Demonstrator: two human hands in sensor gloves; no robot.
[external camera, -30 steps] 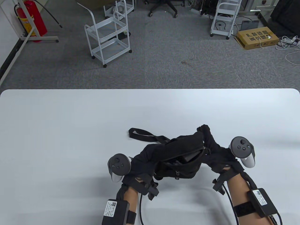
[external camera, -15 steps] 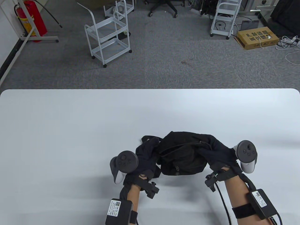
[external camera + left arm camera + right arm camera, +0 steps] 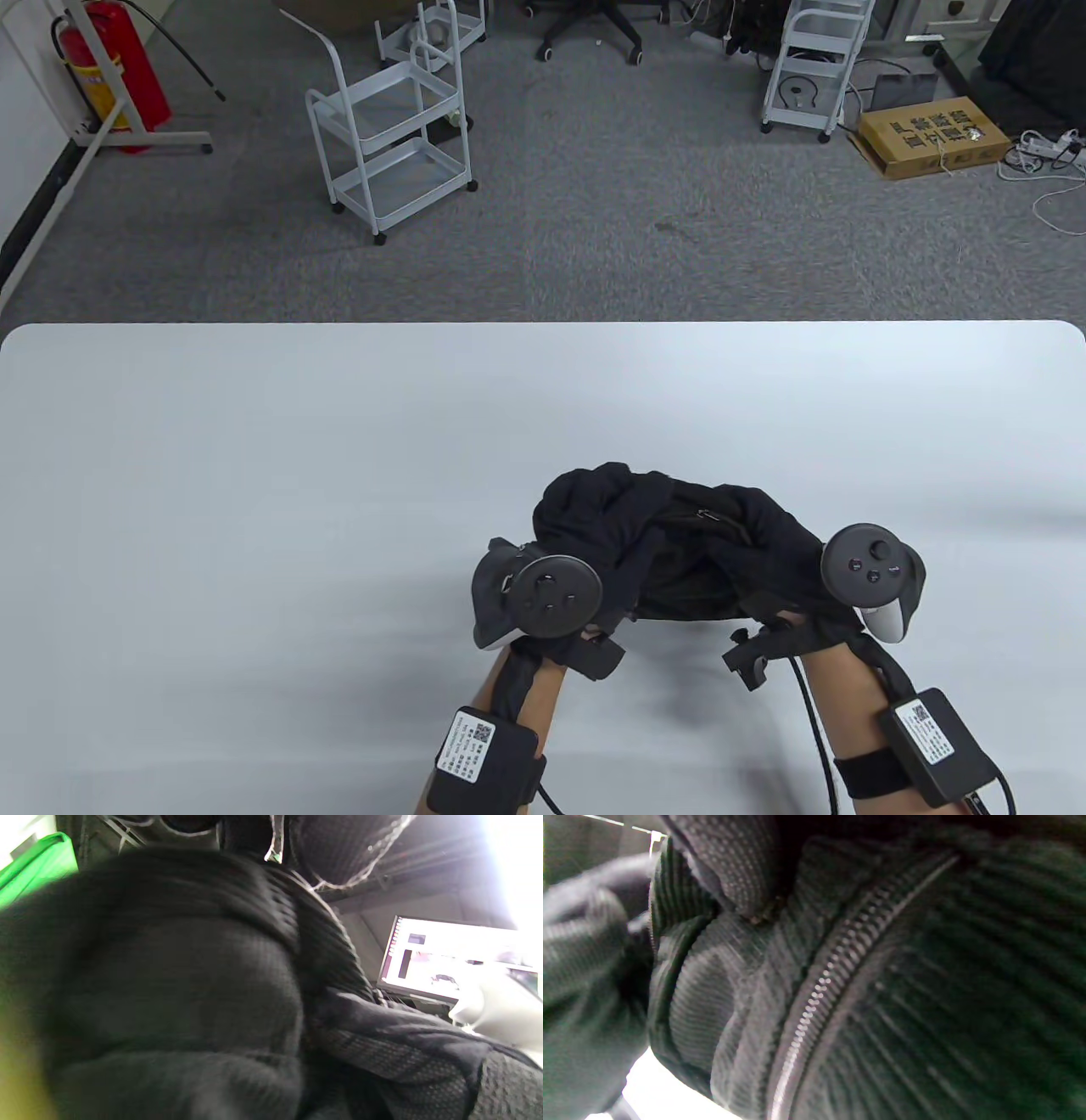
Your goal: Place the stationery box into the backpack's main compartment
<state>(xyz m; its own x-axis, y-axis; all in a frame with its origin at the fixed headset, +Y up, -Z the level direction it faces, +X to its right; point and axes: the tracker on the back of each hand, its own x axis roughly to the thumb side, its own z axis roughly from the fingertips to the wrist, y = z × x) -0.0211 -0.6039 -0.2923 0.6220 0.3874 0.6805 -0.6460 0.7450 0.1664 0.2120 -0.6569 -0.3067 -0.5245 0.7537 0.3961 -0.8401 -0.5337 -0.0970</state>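
Backpack bunched on table near you, your left hand and right hand both gripping its fabric. Only right wrist view shows zipper. Box hidden in every view; location unknown.

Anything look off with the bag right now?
The backpack sits crumpled between the left hand and the right hand, both on its fabric. No opening and no stationery box show; the right wrist view shows zipper teeth meshed. Nothing looks damaged.
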